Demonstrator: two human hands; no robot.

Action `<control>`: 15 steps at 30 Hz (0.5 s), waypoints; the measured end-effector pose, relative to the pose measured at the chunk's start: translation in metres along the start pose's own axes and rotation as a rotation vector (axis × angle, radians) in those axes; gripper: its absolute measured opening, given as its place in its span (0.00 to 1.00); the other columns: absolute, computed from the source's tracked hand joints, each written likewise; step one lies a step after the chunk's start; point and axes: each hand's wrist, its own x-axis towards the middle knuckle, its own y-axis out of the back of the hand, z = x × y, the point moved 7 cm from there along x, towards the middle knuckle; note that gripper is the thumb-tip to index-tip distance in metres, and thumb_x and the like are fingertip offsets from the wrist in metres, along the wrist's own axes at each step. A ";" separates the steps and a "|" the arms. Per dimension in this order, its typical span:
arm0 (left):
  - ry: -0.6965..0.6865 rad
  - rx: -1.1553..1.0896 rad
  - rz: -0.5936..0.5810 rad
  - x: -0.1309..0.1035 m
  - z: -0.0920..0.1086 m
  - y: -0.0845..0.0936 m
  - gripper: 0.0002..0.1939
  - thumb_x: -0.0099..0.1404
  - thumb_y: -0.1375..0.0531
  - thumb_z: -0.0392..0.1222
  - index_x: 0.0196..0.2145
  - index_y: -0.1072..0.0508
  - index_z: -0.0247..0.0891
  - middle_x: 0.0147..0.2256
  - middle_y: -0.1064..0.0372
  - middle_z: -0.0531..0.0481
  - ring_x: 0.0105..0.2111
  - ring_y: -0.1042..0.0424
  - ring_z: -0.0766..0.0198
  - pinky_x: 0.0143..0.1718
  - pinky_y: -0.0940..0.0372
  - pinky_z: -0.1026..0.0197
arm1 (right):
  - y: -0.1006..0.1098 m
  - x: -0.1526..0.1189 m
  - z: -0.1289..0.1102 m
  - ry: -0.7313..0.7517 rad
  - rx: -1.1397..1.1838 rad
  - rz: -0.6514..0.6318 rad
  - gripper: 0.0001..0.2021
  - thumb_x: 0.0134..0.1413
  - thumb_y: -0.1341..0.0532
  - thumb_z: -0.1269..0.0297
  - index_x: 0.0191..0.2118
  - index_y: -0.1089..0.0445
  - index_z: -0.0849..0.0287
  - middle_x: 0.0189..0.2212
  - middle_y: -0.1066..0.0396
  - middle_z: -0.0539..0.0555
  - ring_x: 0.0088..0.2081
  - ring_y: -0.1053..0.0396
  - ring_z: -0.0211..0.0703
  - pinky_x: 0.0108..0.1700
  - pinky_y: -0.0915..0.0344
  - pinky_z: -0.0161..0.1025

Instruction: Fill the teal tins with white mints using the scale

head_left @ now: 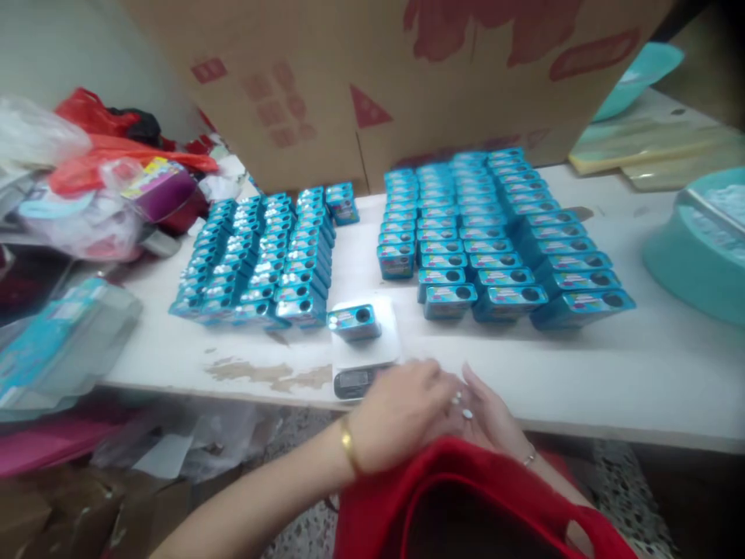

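Observation:
My left hand [401,411], with a gold bracelet on its wrist, reaches over the front edge of the table, its fingers bent down against my right palm. What its fingertips hold is hidden. My right hand [494,423] is turned palm up and cupped, with small white pieces [467,414] in it. Just beyond my left hand lies a white scale [364,353] with a dark display. On it stands a small blue box [355,322] with a dark round spot on top and a white bit at its left end.
Rows of blue boxes with white bits on top [303,303] stand at left, other rows of blue boxes [506,299] at right. A large carton [326,93] rises behind. Bags [87,217] fill the far left; a teal basin [687,248] stands at right.

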 end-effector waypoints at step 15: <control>0.190 -0.244 0.145 0.001 -0.004 -0.069 0.08 0.65 0.52 0.32 0.38 0.36 0.37 0.37 0.38 0.45 0.32 0.36 0.64 0.30 0.34 0.61 | 0.000 0.006 0.009 0.030 -0.041 -0.009 0.19 0.61 0.49 0.56 0.50 0.33 0.62 0.45 0.28 0.61 0.48 0.30 0.48 0.50 0.34 0.46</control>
